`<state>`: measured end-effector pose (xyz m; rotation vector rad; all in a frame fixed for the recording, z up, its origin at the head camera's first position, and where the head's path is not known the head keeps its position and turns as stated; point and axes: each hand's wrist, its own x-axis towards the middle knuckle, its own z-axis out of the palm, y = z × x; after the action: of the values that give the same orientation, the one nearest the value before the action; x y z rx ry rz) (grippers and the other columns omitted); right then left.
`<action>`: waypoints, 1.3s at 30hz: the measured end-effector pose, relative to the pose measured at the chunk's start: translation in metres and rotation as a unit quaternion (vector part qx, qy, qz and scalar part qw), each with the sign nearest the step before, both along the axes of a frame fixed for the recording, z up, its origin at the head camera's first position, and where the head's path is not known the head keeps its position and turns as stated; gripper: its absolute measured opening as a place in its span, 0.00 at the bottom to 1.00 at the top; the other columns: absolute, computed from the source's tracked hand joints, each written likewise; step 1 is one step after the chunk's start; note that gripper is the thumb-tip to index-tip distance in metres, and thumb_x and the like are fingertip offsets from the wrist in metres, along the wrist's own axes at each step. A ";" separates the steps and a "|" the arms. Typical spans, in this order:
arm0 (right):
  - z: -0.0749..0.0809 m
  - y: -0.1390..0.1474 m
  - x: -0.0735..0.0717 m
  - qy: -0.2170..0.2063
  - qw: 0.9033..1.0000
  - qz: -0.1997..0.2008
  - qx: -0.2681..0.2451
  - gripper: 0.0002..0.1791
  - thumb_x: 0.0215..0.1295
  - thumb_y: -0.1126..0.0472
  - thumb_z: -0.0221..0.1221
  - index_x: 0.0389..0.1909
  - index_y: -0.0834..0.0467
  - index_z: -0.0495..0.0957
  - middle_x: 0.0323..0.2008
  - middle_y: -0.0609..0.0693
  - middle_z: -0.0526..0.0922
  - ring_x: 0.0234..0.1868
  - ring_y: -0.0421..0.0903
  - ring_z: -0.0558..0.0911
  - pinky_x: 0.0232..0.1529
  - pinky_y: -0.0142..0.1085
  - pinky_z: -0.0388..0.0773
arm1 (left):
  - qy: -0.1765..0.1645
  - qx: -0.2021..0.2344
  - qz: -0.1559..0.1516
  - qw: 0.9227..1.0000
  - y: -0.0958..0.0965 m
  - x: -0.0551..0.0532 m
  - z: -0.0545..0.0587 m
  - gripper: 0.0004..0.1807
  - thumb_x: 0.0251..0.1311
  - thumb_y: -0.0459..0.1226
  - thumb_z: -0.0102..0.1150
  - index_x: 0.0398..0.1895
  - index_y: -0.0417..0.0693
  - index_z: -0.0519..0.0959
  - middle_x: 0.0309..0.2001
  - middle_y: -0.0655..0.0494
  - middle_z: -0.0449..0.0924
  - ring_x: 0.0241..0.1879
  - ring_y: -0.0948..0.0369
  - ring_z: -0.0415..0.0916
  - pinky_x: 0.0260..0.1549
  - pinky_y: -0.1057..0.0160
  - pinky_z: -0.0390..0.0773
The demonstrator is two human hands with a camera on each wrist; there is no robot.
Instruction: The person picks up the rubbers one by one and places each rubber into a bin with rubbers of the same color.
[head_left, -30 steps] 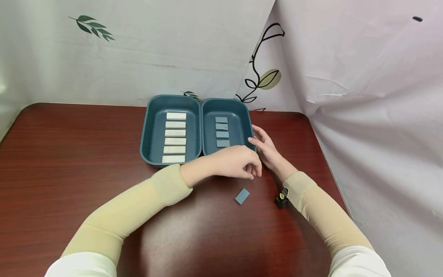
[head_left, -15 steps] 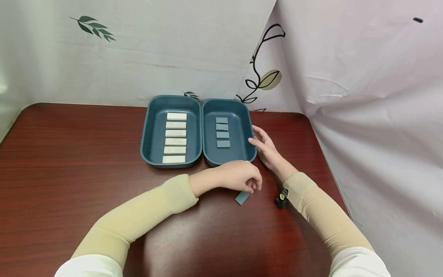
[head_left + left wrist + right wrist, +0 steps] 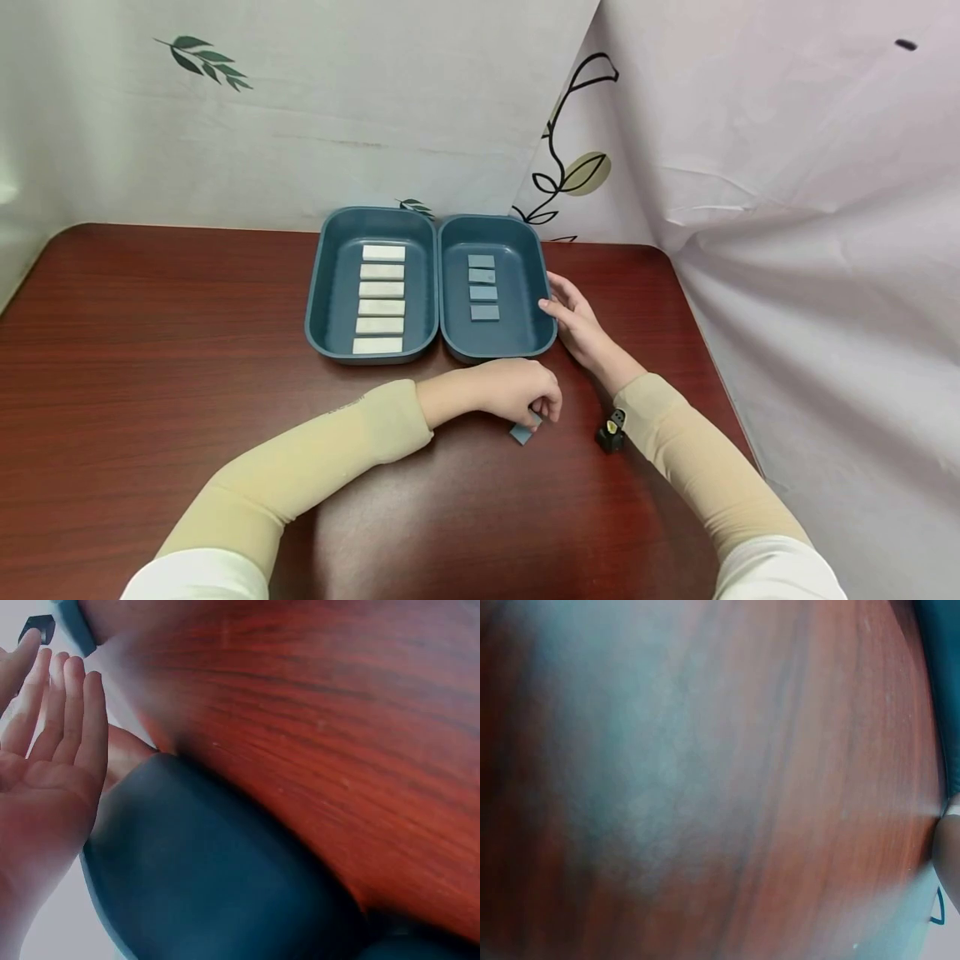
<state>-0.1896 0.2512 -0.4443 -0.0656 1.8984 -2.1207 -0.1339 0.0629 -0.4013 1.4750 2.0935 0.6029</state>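
Note:
A small grey-blue rectangular tile [image 3: 521, 434] lies at a slant on the table in front of the trays. My left hand [image 3: 517, 390] is over it, thumb and fingertips reaching down at its far end. In the left wrist view the left hand [image 3: 56, 757] has its fingers fairly straight and the thumb apart; the tile does not show there. My right hand [image 3: 582, 329] holds the right blue tray [image 3: 517, 337] at its right side, thumb over the rim and fingers along the outer wall. Several matching tiles [image 3: 484, 312] lie in a column inside that tray.
The left blue tray [image 3: 318, 317] adjoins the right one and contains a column of several white rectangular blocks [image 3: 381, 307]. A black device [image 3: 611, 432] is at the right wrist. White patterned cloth [image 3: 337, 108] hangs behind the brown table [image 3: 165, 333].
My left hand has come down from the right tray's front rim to the loose tile, partly covering it. The right hand stays at the tray's side.

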 end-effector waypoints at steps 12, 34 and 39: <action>0.001 -0.001 -0.001 -0.002 1.000 0.001 0.005 0.34 0.79 0.69 0.50 0.83 0.60 0.54 0.77 0.56 0.63 0.64 0.38 0.75 0.58 0.27 0.79 | -0.002 -0.036 -0.001 0.999 -0.002 -0.002 -0.003 0.13 0.60 0.34 0.78 0.48 0.52 0.89 0.47 0.58 0.86 0.45 0.64 0.80 0.46 0.73 0.78; 0.001 0.001 0.000 -0.003 1.000 0.007 0.004 0.34 0.80 0.70 0.49 0.83 0.59 0.54 0.73 0.50 0.66 0.64 0.38 0.75 0.58 0.27 0.79 | 0.051 -0.089 -0.001 0.995 0.001 0.006 0.004 0.14 0.56 0.36 0.81 0.43 0.55 0.87 0.45 0.60 0.81 0.44 0.66 0.77 0.45 0.73 0.75; 0.000 0.001 0.000 0.000 1.000 0.010 0.007 0.34 0.80 0.69 0.49 0.84 0.59 0.53 0.77 0.55 0.63 0.65 0.38 0.75 0.58 0.27 0.79 | 0.071 -0.087 -0.007 0.994 0.001 0.008 0.008 0.11 0.58 0.32 0.78 0.39 0.54 0.86 0.40 0.62 0.81 0.37 0.65 0.75 0.38 0.72 0.72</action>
<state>-0.1893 0.2524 -0.4440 -0.0810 1.9052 -2.0934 -0.1257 0.0641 -0.3936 1.4684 2.1796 0.3078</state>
